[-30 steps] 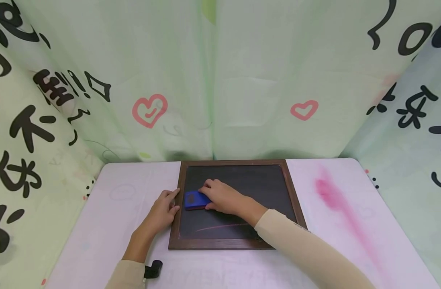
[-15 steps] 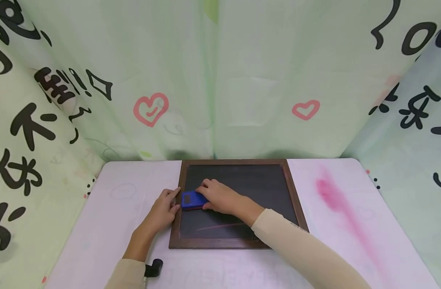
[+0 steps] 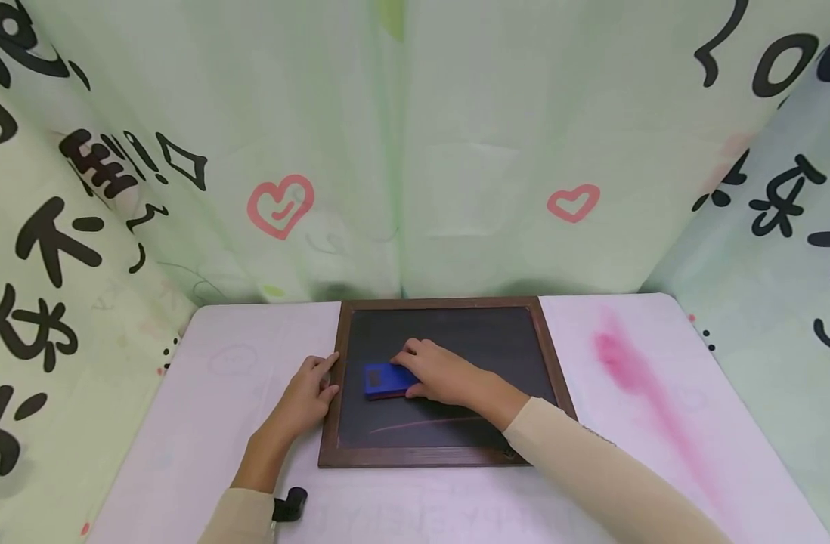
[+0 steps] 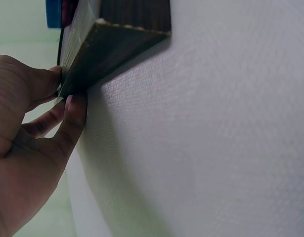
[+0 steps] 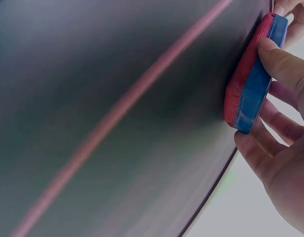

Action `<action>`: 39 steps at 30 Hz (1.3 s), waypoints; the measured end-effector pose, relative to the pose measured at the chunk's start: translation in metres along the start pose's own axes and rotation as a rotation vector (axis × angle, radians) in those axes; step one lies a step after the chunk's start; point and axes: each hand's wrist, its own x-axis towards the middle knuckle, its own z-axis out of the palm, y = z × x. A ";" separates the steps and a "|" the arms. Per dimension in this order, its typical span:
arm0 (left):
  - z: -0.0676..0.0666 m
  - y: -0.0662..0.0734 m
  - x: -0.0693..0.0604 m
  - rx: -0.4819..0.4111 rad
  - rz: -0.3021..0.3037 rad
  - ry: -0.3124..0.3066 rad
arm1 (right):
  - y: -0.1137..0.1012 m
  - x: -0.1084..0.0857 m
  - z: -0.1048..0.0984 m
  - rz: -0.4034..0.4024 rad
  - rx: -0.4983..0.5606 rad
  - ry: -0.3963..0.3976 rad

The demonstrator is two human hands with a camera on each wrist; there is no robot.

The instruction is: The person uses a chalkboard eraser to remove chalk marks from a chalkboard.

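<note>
A small chalkboard (image 3: 456, 340) in a brown wooden frame lies on the table, with one pink chalk line (image 3: 422, 425) across its lower part. My right hand (image 3: 442, 372) grips a blue chalkboard eraser (image 3: 381, 380) with its thumb on the near side. The eraser's red felt face (image 5: 243, 74) is against the board in the right wrist view, and part of its top is hidden by the fingers. At the board's left edge, my left hand (image 3: 305, 397) pinches the frame. In the left wrist view the thumb and fingers meet the frame's edge (image 4: 112, 49).
The table (image 3: 252, 340) has a white cover with a pink smear (image 3: 619, 363) to the right of the board. Pale green curtains (image 3: 469, 151) with dark characters and hearts stand behind and at both sides. A black strap piece (image 3: 290, 505) sits at the left wrist.
The right hand slid the eraser slightly left to the frame, then back right across the board. My left hand has stayed at the board's left edge.
</note>
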 end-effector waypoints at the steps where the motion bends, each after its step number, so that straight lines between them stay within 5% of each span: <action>1: 0.000 0.000 0.000 -0.001 -0.002 -0.001 | 0.003 -0.004 -0.001 0.004 0.004 -0.001; 16: 0.000 0.001 0.000 -0.002 -0.025 -0.010 | 0.047 -0.065 -0.009 0.101 0.055 0.048; 33: 0.002 0.002 -0.003 -0.017 -0.029 -0.007 | 0.086 -0.147 -0.008 0.233 0.038 0.189; 39: 0.001 0.003 -0.001 -0.008 -0.027 0.000 | 0.090 -0.160 -0.007 0.255 0.048 0.203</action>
